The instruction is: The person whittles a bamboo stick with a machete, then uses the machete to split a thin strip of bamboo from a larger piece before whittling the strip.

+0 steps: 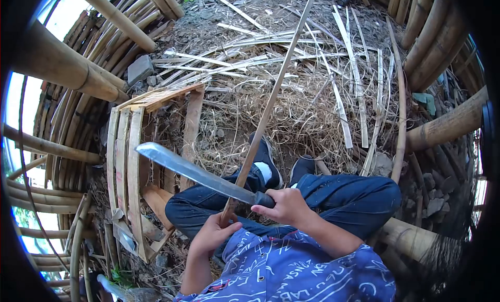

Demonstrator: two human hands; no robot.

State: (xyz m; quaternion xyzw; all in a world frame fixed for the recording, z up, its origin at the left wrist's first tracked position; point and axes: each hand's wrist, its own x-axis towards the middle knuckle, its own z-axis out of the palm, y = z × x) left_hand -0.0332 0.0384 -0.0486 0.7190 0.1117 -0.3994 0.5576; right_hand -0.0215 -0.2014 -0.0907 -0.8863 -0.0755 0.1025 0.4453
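My right hand (287, 206) is closed around the dark handle of a machete (195, 171). The blade points to the left and crosses over a long bamboo strip (276, 96) near its lower end. That end sits in the grip of my left hand (212, 234), close to my lap. From there the strip slants up and away, past my feet, to the top of the view. Below the machete's handle are my crossed legs in dark trousers.
A wooden slatted crate (128, 166) stands on the left. Shavings (291, 112) and split bamboo strips (341, 88) cover the ground ahead. Bamboo poles (78, 70) frame both sides. A grey block (140, 69) lies beyond the crate, and rubble (435, 198) lies at right.
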